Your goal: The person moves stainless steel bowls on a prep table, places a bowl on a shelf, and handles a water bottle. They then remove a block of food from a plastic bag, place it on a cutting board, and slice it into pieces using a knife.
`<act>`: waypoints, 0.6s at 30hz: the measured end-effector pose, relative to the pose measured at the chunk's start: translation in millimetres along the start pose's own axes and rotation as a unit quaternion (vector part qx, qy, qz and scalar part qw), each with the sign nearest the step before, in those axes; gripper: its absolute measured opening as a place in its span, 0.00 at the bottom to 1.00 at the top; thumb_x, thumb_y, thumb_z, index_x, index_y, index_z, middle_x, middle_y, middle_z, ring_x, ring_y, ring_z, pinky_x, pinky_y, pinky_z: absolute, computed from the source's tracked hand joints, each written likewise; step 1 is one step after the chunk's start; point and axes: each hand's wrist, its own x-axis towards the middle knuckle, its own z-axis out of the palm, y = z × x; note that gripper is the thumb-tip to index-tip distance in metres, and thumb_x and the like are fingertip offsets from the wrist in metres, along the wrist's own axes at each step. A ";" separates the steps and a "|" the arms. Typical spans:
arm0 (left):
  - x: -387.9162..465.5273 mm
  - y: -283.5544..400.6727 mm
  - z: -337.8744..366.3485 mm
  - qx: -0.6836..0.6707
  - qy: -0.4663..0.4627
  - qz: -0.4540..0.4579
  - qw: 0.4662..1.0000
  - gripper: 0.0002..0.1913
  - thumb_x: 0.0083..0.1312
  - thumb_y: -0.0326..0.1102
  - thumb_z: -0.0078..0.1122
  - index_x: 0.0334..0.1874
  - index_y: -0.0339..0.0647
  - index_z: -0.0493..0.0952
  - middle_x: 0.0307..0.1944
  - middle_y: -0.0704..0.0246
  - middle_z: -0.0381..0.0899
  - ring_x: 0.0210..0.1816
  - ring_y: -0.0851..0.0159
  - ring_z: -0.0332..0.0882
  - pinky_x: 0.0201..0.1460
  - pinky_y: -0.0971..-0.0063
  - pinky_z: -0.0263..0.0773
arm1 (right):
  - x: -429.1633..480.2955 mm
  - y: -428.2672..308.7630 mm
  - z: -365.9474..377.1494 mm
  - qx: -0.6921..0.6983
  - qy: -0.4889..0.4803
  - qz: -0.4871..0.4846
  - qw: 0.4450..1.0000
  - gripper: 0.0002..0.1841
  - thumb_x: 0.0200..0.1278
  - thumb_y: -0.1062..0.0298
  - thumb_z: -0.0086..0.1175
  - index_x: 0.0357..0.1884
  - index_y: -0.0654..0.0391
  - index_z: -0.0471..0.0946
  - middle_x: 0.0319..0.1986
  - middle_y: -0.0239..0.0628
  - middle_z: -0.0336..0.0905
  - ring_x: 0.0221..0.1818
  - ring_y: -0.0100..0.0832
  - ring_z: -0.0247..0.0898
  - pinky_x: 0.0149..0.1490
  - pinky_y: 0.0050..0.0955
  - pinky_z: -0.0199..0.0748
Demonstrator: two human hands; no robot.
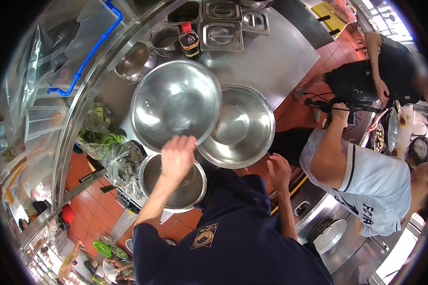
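Note:
My left hand (178, 155) is blurred at the near rim of a large steel mixing bowl (174, 103); whether its fingers grip that rim cannot be told. The bowl overlaps a second wide steel bowl (240, 124) to its right. Below my left forearm and wrist lies a deeper round steel pot or bowl (148, 178), partly hidden. My right hand (280, 171) hangs just off the second bowl's near right side, holding nothing, with its fingers apart.
Lidded steel food pans (221, 35), a red-capped sauce bottle (190, 44) and smaller steel pots (164, 39) stand along the back of the steel counter (267, 60). Bagged leafy greens (100, 139) lie at left. A person in a white shirt (374, 181) and another in black (396, 67) are at right.

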 end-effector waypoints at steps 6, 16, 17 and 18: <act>-23.4 59.4 24.5 -0.054 -0.034 0.147 0.987 0.07 0.51 0.33 0.60 0.32 0.47 0.74 0.26 0.72 0.72 0.32 0.63 0.76 0.39 0.69 0.74 | -5.5 -0.3 1.8 0.022 0.036 0.003 0.999 0.10 0.60 0.71 0.63 0.44 0.59 0.82 0.49 0.47 0.83 0.52 0.47 0.78 0.57 0.39 0.75; -46.0 82.0 102.1 -0.066 -0.095 0.191 0.975 0.07 0.56 0.35 0.60 0.37 0.45 0.76 0.31 0.71 0.77 0.37 0.62 0.78 0.42 0.65 0.73 | -16.2 -20.7 2.4 -0.074 0.065 -0.126 0.987 0.25 0.52 0.61 0.71 0.54 0.52 0.80 0.61 0.45 0.75 0.61 0.46 0.72 0.63 0.43 0.68; -49.8 82.1 106.5 -0.056 -0.124 0.193 0.972 0.08 0.59 0.37 0.60 0.39 0.45 0.77 0.33 0.70 0.78 0.38 0.61 0.78 0.44 0.63 0.73 | -14.2 -23.9 4.8 -0.086 0.029 -0.156 0.984 0.28 0.49 0.59 0.72 0.55 0.52 0.80 0.63 0.46 0.72 0.63 0.46 0.70 0.65 0.45 0.66; -51.9 82.6 107.9 -0.047 -0.156 0.195 0.967 0.10 0.61 0.38 0.60 0.42 0.46 0.78 0.34 0.69 0.79 0.40 0.60 0.78 0.46 0.61 0.73 | -12.3 -26.7 7.2 -0.099 -0.007 -0.183 0.978 0.31 0.47 0.56 0.73 0.55 0.52 0.80 0.65 0.46 0.70 0.65 0.47 0.67 0.66 0.46 0.64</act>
